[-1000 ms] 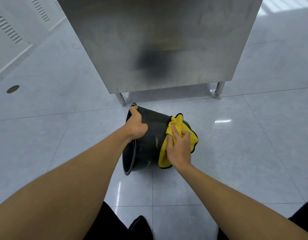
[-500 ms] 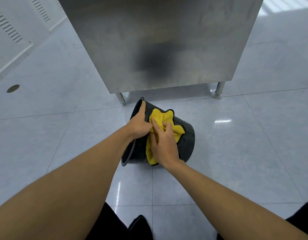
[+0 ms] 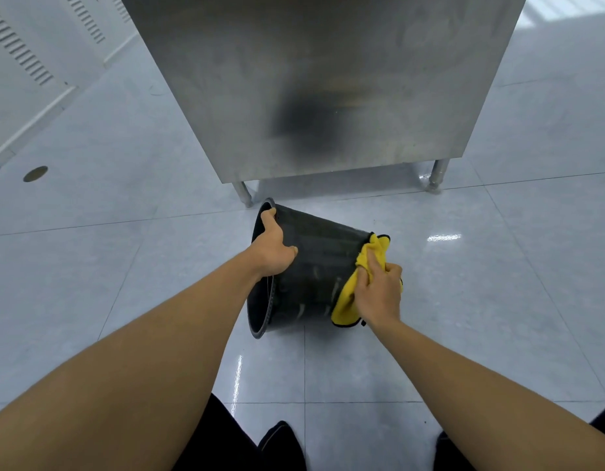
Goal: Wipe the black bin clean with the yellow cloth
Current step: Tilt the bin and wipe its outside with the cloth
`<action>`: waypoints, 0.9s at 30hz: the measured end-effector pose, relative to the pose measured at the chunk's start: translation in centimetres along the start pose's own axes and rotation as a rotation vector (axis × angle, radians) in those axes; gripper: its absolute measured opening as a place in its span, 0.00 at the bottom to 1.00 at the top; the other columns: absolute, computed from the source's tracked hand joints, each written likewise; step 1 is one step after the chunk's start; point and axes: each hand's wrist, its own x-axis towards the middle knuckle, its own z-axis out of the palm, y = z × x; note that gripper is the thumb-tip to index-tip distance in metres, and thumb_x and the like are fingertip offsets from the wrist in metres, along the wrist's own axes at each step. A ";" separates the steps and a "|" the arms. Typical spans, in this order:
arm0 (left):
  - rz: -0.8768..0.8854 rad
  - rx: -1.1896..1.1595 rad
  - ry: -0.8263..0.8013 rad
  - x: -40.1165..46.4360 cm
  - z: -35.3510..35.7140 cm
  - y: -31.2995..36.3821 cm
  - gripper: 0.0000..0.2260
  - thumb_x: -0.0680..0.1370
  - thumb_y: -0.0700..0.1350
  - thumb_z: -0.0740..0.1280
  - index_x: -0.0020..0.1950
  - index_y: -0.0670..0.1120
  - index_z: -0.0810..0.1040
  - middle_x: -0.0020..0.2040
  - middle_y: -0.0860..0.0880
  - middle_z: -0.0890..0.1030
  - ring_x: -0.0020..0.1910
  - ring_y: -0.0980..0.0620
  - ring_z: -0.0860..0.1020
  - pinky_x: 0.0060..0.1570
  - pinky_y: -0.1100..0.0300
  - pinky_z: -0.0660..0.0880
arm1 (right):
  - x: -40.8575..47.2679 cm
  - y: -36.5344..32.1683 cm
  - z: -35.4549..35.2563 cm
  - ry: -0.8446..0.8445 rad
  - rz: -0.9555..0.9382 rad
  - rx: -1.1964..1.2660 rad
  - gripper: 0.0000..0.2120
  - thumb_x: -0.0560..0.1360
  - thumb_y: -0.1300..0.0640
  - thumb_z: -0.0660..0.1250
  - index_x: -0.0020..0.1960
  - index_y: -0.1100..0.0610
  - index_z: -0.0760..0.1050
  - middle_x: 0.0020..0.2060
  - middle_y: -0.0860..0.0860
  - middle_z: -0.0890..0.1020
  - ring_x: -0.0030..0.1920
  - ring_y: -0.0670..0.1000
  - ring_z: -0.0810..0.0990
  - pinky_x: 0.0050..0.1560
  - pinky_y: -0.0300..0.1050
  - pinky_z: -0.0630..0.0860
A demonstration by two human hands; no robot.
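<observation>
Bin (image 3: 314, 266) on its side on the tiled floor (image 3: 498, 300), black, open mouth facing left, base facing right. It sits just in front of a steel cabinet (image 3: 328, 79), near the cabinet's left leg (image 3: 243, 193); cabinet's right leg (image 3: 437, 175) well off to the right.

Head view, the only one:
- left hand (image 3: 272, 248) clamped on the bin rim at the upper part of the mouth, fingers over the edge and into the opening, thumb on the outer wall. Closed grip holding the bin
- right hand (image 3: 379, 290) at the base end of the bin, fingers curled tight round the yellow cloth (image 3: 348, 300). Closed grip holding the cloth
- cloth bunched, pressed against the bin's outer wall right at the base edge; part of it sticks up above the hand, part hangs below it down toward the floor. Dark trim visible along the cloth's edge
- bin wall between the two hands is bare, with faint pale streaks on it; cannot tell whether wet marks or glare
- both forearms bare, reaching in from bottom of frame; dark trousers (image 3: 226, 436) low centre
- round drain cover (image 3: 35, 173) in the floor far left, well apart from the bin; vented white panel (image 3: 22, 52) top left
- glare patch on the floor to the right of the cloth, not touching it
</observation>
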 end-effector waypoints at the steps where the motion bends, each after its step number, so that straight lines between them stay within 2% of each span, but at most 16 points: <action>1: 0.006 0.026 0.011 0.0 0.1 -0.1 0.38 0.84 0.40 0.63 0.82 0.51 0.38 0.78 0.41 0.66 0.43 0.54 0.76 0.42 0.63 0.77 | 0.1 0.4 -0.1 -0.005 0.015 -0.004 0.22 0.83 0.48 0.55 0.77 0.43 0.62 0.61 0.55 0.66 0.52 0.59 0.77 0.58 0.52 0.75; 2: 0.015 0.040 0.021 0.0 0.2 -0.2 0.38 0.84 0.41 0.62 0.83 0.52 0.37 0.75 0.43 0.69 0.43 0.55 0.76 0.46 0.61 0.77 | 0.1 0.6 -0.2 -0.007 0.021 -0.007 0.22 0.83 0.49 0.55 0.77 0.44 0.61 0.61 0.55 0.66 0.51 0.60 0.77 0.58 0.52 0.75; 4: 0.036 0.037 0.035 0.1 0.4 -0.4 0.38 0.85 0.42 0.61 0.82 0.54 0.36 0.61 0.49 0.76 0.37 0.60 0.70 0.41 0.65 0.73 | 0.0 0.5 -0.2 -0.006 0.023 -0.011 0.23 0.83 0.50 0.55 0.77 0.46 0.61 0.62 0.56 0.66 0.53 0.60 0.77 0.59 0.52 0.75; 6: 0.029 0.033 0.033 0.3 0.5 -0.5 0.38 0.85 0.42 0.60 0.82 0.54 0.35 0.49 0.55 0.70 0.34 0.61 0.65 0.33 0.68 0.67 | -0.2 -0.1 0.0 -0.007 0.022 -0.011 0.23 0.83 0.51 0.55 0.78 0.48 0.61 0.66 0.57 0.65 0.56 0.60 0.76 0.59 0.51 0.73; 7: 0.025 0.021 0.029 0.3 0.6 -0.5 0.37 0.85 0.41 0.60 0.82 0.54 0.35 0.48 0.56 0.69 0.33 0.61 0.64 0.33 0.68 0.66 | -0.3 -0.5 0.1 -0.008 0.000 -0.009 0.22 0.83 0.51 0.56 0.77 0.49 0.62 0.67 0.57 0.65 0.56 0.60 0.76 0.58 0.50 0.72; 8: 0.027 0.003 0.023 0.5 0.6 -0.5 0.37 0.85 0.41 0.60 0.82 0.55 0.36 0.50 0.56 0.69 0.34 0.61 0.65 0.33 0.68 0.67 | -0.6 -1.0 0.3 -0.007 -0.042 -0.006 0.22 0.83 0.52 0.56 0.77 0.50 0.63 0.67 0.58 0.66 0.57 0.60 0.76 0.57 0.49 0.72; 10: 0.044 -0.058 0.016 0.8 0.4 -0.3 0.36 0.85 0.40 0.60 0.83 0.56 0.38 0.62 0.53 0.72 0.38 0.60 0.70 0.41 0.64 0.73 | -1.2 -2.4 0.5 -0.006 -0.147 0.012 0.22 0.83 0.53 0.58 0.76 0.51 0.66 0.66 0.59 0.67 0.61 0.60 0.73 0.58 0.47 0.70; 12: 0.062 -0.093 0.038 0.9 0.3 -0.1 0.36 0.85 0.40 0.61 0.83 0.55 0.40 0.76 0.47 0.66 0.54 0.50 0.77 0.57 0.57 0.76 | -2.0 -4.1 0.6 -0.006 -0.258 0.043 0.21 0.82 0.55 0.59 0.74 0.51 0.68 0.64 0.58 0.69 0.61 0.58 0.72 0.58 0.43 0.68; 14: 0.082 -0.088 0.063 1.0 0.4 -0.1 0.37 0.83 0.42 0.63 0.83 0.54 0.42 0.81 0.46 0.61 0.72 0.43 0.71 0.70 0.49 0.71 | -2.7 -6.0 0.9 -0.007 -0.377 0.089 0.21 0.81 0.56 0.61 0.73 0.51 0.70 0.58 0.55 0.70 0.55 0.55 0.72 0.55 0.42 0.71; 16: 0.104 -0.079 0.084 1.0 0.4 -0.1 0.38 0.82 0.43 0.67 0.84 0.53 0.45 0.81 0.46 0.61 0.77 0.43 0.65 0.73 0.46 0.68 | -3.3 -7.5 1.2 -0.015 -0.469 0.123 0.21 0.80 0.55 0.62 0.73 0.51 0.71 0.53 0.52 0.69 0.49 0.52 0.72 0.49 0.44 0.75; 19: 0.096 -0.077 0.126 1.0 0.3 -0.4 0.41 0.76 0.49 0.72 0.83 0.51 0.53 0.78 0.46 0.68 0.74 0.43 0.70 0.70 0.47 0.72 | -3.6 -8.1 1.3 -0.003 -0.507 0.098 0.21 0.80 0.51 0.61 0.73 0.50 0.70 0.51 0.51 0.68 0.45 0.51 0.73 0.40 0.46 0.77; 21: 0.087 -0.066 0.158 1.1 0.2 -0.4 0.43 0.71 0.54 0.73 0.83 0.51 0.57 0.75 0.45 0.73 0.70 0.42 0.75 0.67 0.46 0.75 | -3.4 -7.9 1.3 0.017 -0.511 0.057 0.22 0.81 0.49 0.61 0.74 0.49 0.69 0.51 0.51 0.69 0.44 0.50 0.73 0.38 0.46 0.78; 22: 0.082 -0.051 0.161 1.1 0.1 -0.4 0.42 0.72 0.53 0.73 0.83 0.50 0.58 0.74 0.44 0.74 0.69 0.41 0.75 0.67 0.46 0.75 | -3.3 -7.7 1.3 0.024 -0.509 0.039 0.21 0.81 0.49 0.61 0.74 0.47 0.69 0.52 0.51 0.69 0.45 0.49 0.72 0.38 0.45 0.78; 25: 0.061 0.015 0.116 0.6 0.1 0.6 0.38 0.80 0.46 0.67 0.84 0.48 0.48 0.73 0.44 0.73 0.68 0.40 0.75 0.64 0.51 0.75 | -2.8 -7.2 1.3 0.028 -0.466 0.005 0.21 0.81 0.48 0.61 0.74 0.45 0.68 0.54 0.52 0.69 0.46 0.49 0.72 0.39 0.41 0.76; 27: 0.032 0.038 0.044 0.2 0.3 0.9 0.40 0.82 0.41 0.64 0.83 0.47 0.39 0.59 0.48 0.75 0.56 0.45 0.78 0.58 0.52 0.76 | -2.6 -6.6 1.2 0.021 -0.397 -0.001 0.21 0.82 0.48 0.60 0.74 0.45 0.68 0.57 0.52 0.69 0.47 0.49 0.72 0.42 0.40 0.74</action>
